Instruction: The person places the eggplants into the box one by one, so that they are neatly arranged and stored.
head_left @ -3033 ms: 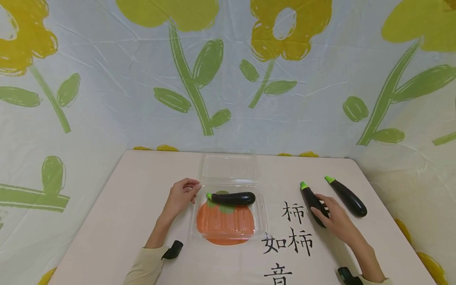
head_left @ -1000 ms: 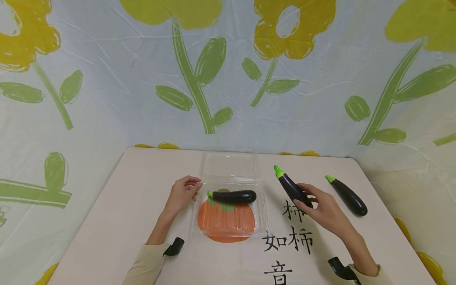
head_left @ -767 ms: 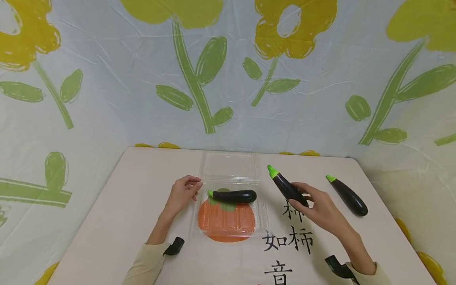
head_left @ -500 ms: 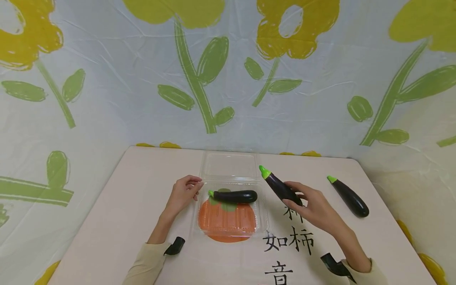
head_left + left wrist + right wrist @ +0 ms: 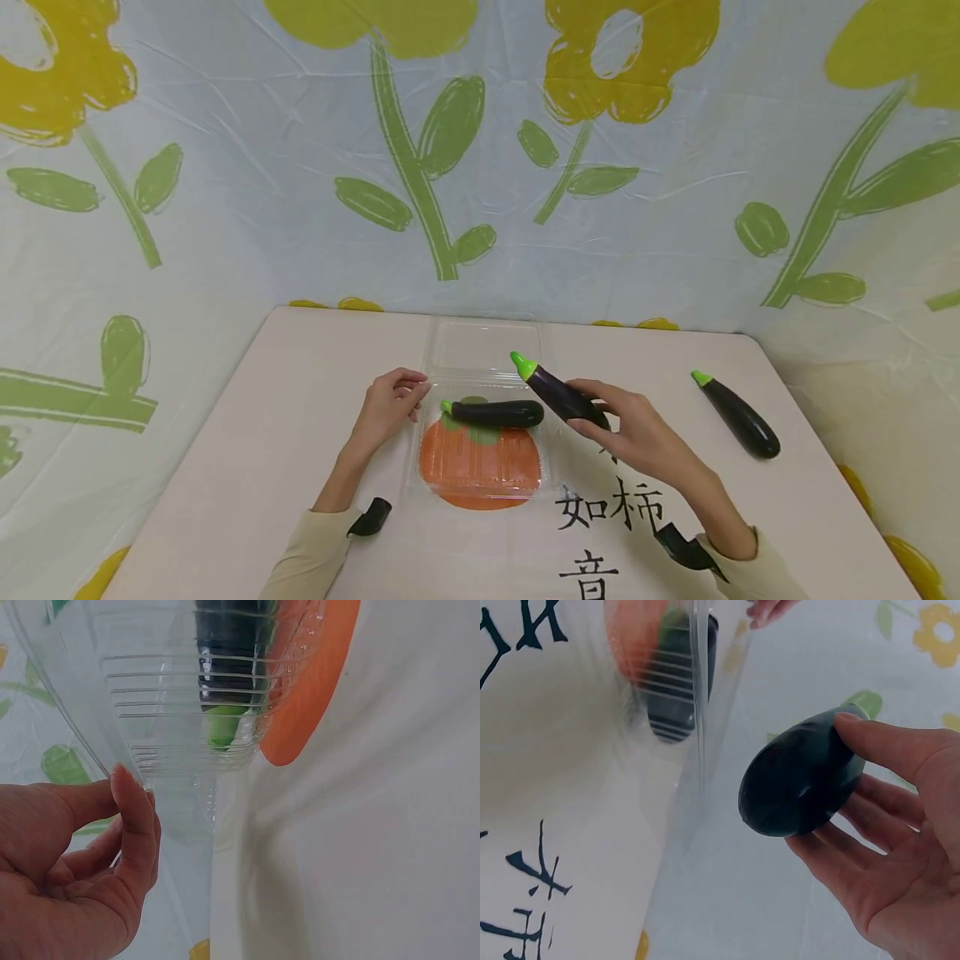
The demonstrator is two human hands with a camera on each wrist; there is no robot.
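Note:
A clear plastic clamshell box (image 5: 480, 492) lies with its lid folded back, and one dark eggplant (image 5: 495, 414) with a green stem lies across its base. At the box's left rim, my left hand (image 5: 386, 410) pinches the edge between thumb and finger, as the left wrist view (image 5: 97, 862) shows. My right hand (image 5: 633, 429) grips a second eggplant (image 5: 562, 396) by its thick end, thumb on one side and fingers on the other. That eggplant is raised, green stem toward the far left, over the box's right rim. Its round end faces the right wrist camera (image 5: 799, 780).
A third eggplant (image 5: 738, 417) lies at the right of the table (image 5: 300, 367). Black characters (image 5: 588, 575) and an orange persimmon print mark the pale tablecloth. A flower-patterned curtain (image 5: 247, 208) surrounds the back and sides.
My right hand has taken hold of the second eggplant, lifted it off the table and carried it left to the box. My left hand has stayed at the rim.

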